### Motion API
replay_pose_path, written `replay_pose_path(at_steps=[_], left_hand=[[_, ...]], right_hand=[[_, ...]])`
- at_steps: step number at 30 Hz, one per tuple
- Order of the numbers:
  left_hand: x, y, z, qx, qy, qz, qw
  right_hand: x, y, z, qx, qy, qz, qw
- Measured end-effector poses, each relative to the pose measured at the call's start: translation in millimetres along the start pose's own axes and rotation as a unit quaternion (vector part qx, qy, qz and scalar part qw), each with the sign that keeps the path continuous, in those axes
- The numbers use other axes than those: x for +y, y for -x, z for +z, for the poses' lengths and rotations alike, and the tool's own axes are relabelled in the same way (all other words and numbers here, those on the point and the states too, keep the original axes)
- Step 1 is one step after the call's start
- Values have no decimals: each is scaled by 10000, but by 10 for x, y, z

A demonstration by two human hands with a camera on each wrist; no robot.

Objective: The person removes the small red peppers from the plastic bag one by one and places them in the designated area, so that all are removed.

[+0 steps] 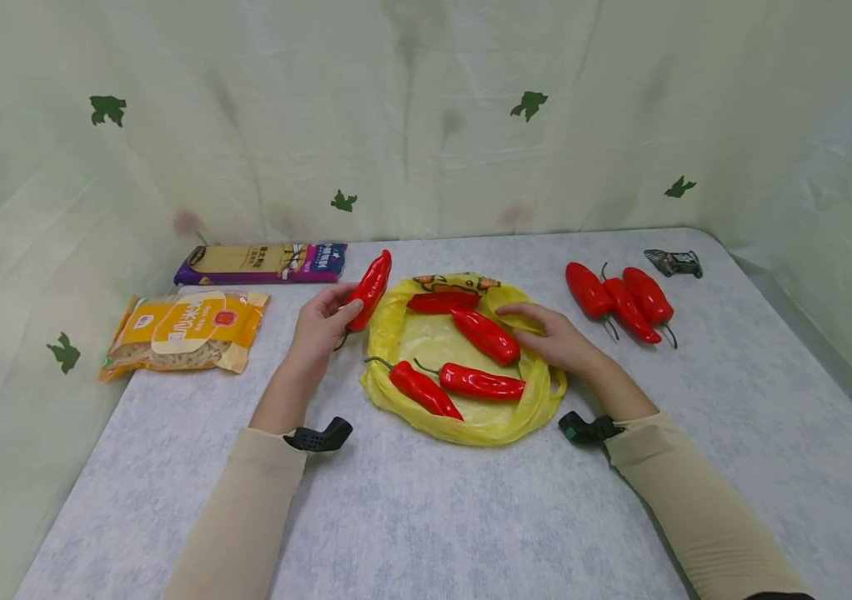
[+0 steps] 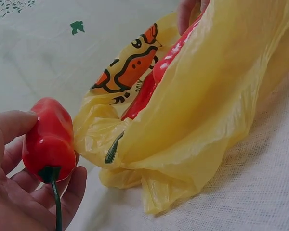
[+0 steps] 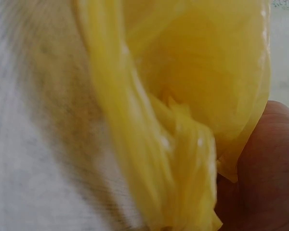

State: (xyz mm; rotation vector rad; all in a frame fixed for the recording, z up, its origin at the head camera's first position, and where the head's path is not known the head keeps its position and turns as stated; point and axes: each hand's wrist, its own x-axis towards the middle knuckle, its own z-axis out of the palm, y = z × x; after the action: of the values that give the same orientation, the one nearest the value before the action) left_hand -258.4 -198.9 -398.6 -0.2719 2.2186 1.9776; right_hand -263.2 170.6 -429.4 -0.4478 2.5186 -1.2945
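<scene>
In the head view, my left hand (image 1: 321, 321) holds a red chili pepper (image 1: 370, 290) upright, beside the left rim of a yellow plastic bag (image 1: 388, 408). The left wrist view shows the thumb and fingers around this pepper (image 2: 49, 130), its green stem pointing down. Several red peppers lie inside the open bag, one of them a long pepper (image 1: 482, 381). My right hand (image 1: 557, 337) grips the bag's right rim, with its fingertips over the inner side. Yellow film (image 3: 183, 159) hides most of that hand in the right wrist view.
Three red peppers (image 1: 628, 307) lie at the table's right, near a small dark wrapped packet (image 1: 674, 262). An orange-yellow food bag (image 1: 189, 331) and a purple-gold package (image 1: 261, 263) lie at the left. A pale curtain (image 1: 426, 167) stands behind the table.
</scene>
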Motion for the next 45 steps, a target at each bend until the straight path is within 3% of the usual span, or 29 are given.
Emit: replay_pose_path(at_steps=[7,17,28,36,45], left_hand=[[-34,-18,-46,56,-103,-74,9999],[-65,-33,-109,180,-961,-400,9944],[-61,-23,-185,207,-1601,-339,9863],[-60,6,-251,491,-1977,-178,9789],[-56,16,-294,560,-2011,-121,9779]], right_hand=[[-8,2,2,-2,55,-106,9999],[-3,-6,0,40,130,16,9999],[13,-12,-4,3,168,39,9999],[-3,-12,-7,-18,210,45,9998],[21,-12,-8,-23,170,-60,9998]])
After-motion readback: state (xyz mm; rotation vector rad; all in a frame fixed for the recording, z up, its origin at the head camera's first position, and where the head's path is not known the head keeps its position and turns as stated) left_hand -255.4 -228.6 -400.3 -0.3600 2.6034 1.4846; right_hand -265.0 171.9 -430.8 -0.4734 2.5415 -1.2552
